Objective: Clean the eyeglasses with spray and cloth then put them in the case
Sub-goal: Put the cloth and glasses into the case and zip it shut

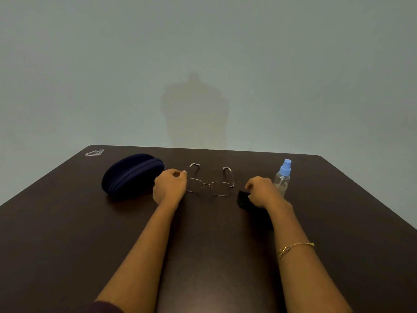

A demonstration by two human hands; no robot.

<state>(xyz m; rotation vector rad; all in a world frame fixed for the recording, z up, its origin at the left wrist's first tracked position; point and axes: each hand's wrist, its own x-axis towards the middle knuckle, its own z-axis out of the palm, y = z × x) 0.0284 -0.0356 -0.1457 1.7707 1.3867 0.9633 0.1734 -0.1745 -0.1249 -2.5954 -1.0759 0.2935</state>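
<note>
1. The dark brown table carries everything; its far edge meets a plain grey-green wall.
2. A navy blue case, zipped shut, lies toward the far left corner of the table.
3. The left hand is between the case and the eyeglasses; its fingers are curled and pinch the left end of the frame.
4. The right hand rests near the far right part of the table, fingers bent down onto a black cloth; whether they grip it or only touch it, I cannot tell.
5. The eyeglasses stand on the table near the middle of the far edge, temples open and pointing to the wall.
6. A clear spray bottle with a blue cap stands upright just behind the right hand.
7. A thin gold bracelet is on the right forearm.
8. A small clear object lies at the far left corner.
</note>
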